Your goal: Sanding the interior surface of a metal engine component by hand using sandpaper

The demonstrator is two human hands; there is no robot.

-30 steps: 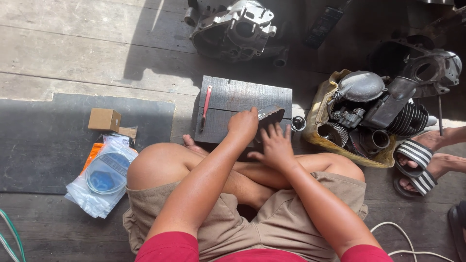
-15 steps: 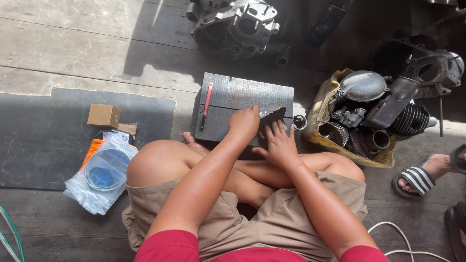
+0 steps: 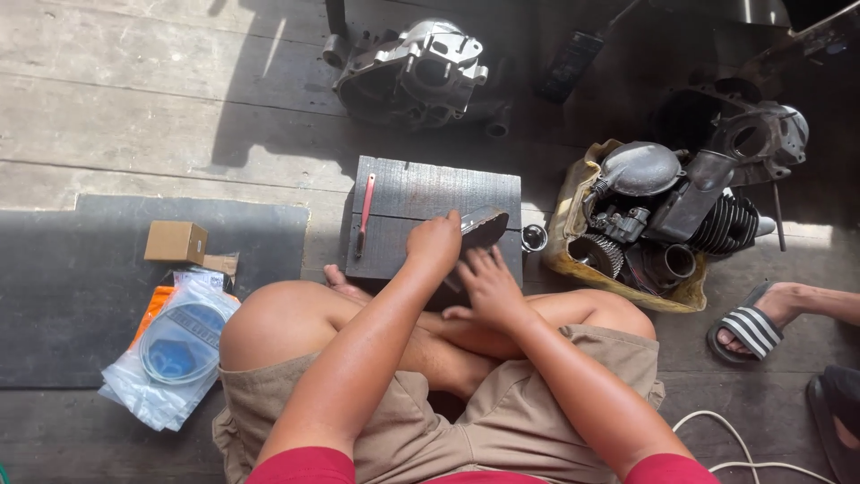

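Note:
I sit cross-legged on the floor with a dark wooden board point(image 3: 421, 193) in front of my knees. My left hand point(image 3: 434, 244) is closed on a dark, flat, curved piece point(image 3: 485, 229) that it holds against the board's near right part. Just below that piece, my right hand point(image 3: 488, 285) rests with its fingers spread on the board's near edge; it holds nothing. A red-handled tool point(image 3: 365, 213) lies along the left side of the board, apart from both hands.
A yellow basin of engine parts point(image 3: 658, 224) stands right of the board, with a small metal ring point(image 3: 535, 237) between them. An engine casing point(image 3: 414, 73) lies beyond. A cardboard box point(image 3: 176, 242) and plastic bags point(image 3: 175, 345) lie on a dark mat at left. Another person's sandalled foot point(image 3: 752, 327) is at right.
My hands have stayed on the dark piece with only slight shifts. The other person's foot at right has drawn lower and farther from the basin.

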